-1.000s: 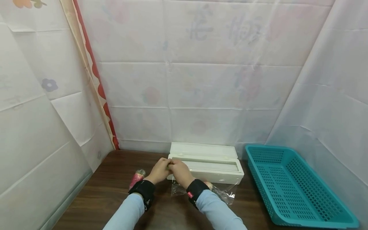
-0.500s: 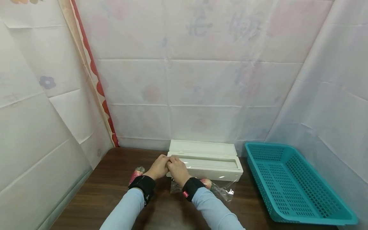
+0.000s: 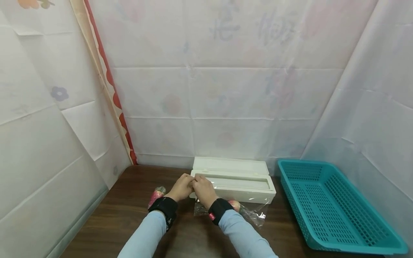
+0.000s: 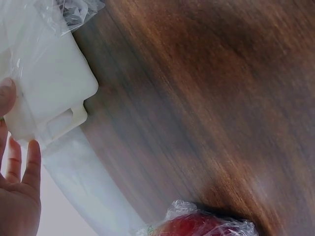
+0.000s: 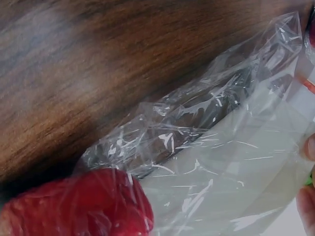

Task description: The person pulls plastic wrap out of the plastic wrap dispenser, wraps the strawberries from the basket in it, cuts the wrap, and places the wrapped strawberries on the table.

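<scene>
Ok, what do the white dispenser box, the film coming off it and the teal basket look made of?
Dispenser box: seemingly hard plastic, smooth matte white, with moulded edges. Film: thin clear plastic wrap, crinkled and glinting, the wood showing through. Basket: likely moulded plastic, teal, perforated walls.

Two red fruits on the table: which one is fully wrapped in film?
The one left of the left hand: this wrapped fruit has film bunched tightly around it. The other fruit lies on a loose sheet.
</scene>
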{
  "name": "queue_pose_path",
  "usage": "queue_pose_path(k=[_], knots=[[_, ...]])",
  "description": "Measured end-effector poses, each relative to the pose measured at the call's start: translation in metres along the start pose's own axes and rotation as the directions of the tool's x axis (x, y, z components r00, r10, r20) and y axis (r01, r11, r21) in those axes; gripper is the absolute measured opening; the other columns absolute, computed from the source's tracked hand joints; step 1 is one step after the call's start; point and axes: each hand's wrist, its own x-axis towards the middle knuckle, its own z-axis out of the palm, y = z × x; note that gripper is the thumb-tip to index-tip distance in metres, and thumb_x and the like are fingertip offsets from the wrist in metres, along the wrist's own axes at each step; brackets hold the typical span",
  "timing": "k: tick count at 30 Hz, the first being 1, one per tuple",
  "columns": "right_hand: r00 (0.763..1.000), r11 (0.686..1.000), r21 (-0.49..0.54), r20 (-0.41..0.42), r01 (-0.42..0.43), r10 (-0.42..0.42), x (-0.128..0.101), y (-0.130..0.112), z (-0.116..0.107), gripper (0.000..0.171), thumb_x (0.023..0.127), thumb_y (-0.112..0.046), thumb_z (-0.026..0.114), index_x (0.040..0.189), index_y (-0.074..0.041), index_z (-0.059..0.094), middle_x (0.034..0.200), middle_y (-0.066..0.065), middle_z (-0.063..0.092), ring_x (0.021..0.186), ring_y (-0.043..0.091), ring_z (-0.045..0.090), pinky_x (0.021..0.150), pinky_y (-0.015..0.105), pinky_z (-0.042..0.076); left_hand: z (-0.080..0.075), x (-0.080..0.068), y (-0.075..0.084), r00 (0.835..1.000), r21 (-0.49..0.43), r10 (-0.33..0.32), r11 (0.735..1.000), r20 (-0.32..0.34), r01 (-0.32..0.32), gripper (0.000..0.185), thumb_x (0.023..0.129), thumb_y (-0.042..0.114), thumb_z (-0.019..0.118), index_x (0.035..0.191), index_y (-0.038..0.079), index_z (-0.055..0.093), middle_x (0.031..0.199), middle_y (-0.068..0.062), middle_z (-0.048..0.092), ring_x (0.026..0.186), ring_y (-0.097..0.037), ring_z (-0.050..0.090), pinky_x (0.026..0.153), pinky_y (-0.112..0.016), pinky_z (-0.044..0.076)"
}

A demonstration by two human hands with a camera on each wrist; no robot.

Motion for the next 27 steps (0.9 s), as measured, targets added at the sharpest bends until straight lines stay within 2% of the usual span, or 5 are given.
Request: queue_pose_path(k=[7,12,17,21,27], knots=[[1.0,1.0,0.01,-0.019,-0.01,0.01,-0.003,0.0,-0.001,0.013,0.075,-0.014,0.073,0.087,-0.012,0.07,0.085,-0.002,0.058,0.08,0.011,0.058,0.062,0.019,0.051,0.0,-0.003,0.001,1.0,0.008,-0.002,1.0,0.0,0.002,0.022,0.075,0.005,0.069,0.097,0.008,0.07,0.092,-0.004,0.064,0.099,-0.023,0.052,0.08,-0.04,0.046],[0.999,0.999,-0.015,0.015,-0.04,0.04,-0.009,0.007,-0.004,0.015,0.074,-0.012,0.073,0.089,-0.012,0.071,0.084,-0.001,0.058,0.08,0.012,0.058,0.062,0.019,0.051,0.0,-0.004,0.001,1.0,0.024,0.004,1.0,0.002,-0.004,0.024,0.075,0.01,0.072,0.099,0.007,0.07,0.095,-0.006,0.064,0.1,-0.024,0.053,0.082,-0.041,0.047],[0.998,0.999,-0.02,0.048,-0.03,0.031,-0.013,0.012,-0.007,0.013,0.073,-0.007,0.072,0.085,-0.011,0.069,0.085,0.0,0.057,0.08,0.013,0.057,0.063,0.02,0.051,-0.003,-0.006,-0.002,0.999,0.004,-0.045,0.999,-0.03,0.045,0.023,0.072,0.007,0.074,0.094,0.009,0.071,0.094,-0.005,0.063,0.097,-0.023,0.053,0.08,-0.04,0.047],[0.998,0.999,-0.021,0.052,-0.025,0.027,-0.02,0.017,-0.007,0.013,0.072,-0.006,0.072,0.084,-0.01,0.068,0.086,0.001,0.057,0.081,0.014,0.056,0.063,0.021,0.051,0.001,-0.007,-0.002,0.999,-0.018,-0.032,0.999,-0.024,0.032,0.022,0.073,0.007,0.074,0.095,0.009,0.071,0.095,-0.005,0.063,0.097,-0.022,0.053,0.081,-0.04,0.046],[1.0,0.999,-0.054,0.0,0.0,0.0,-0.029,0.026,-0.007,0.016,0.068,-0.004,0.074,0.081,-0.01,0.067,0.085,0.001,0.057,0.079,0.015,0.056,0.063,0.023,0.051,0.003,-0.005,0.0,0.999,-0.011,0.017,1.0,-0.031,-0.017,0.023,0.072,0.007,0.075,0.095,0.006,0.071,0.092,-0.006,0.065,0.095,-0.023,0.053,0.081,-0.04,0.046]])
